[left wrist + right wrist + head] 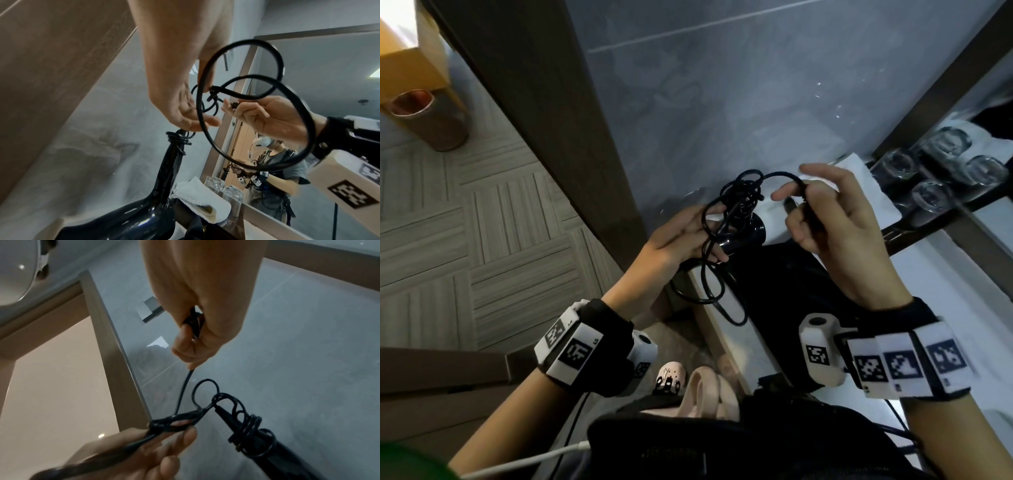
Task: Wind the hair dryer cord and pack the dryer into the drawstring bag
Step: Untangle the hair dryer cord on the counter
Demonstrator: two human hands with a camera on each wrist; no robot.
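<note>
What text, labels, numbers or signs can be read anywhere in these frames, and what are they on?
"L5" (small, probably): edge of the left wristband.
Square black-and-white code patterns, no words: left wristband and right wristband.
Tiny marks below the right wristband's codes: too small to read.
Hair dryer and cord: no legible text.

Head view looks steeply down; wrist views look up, close; all share cord point(726, 205).
</note>
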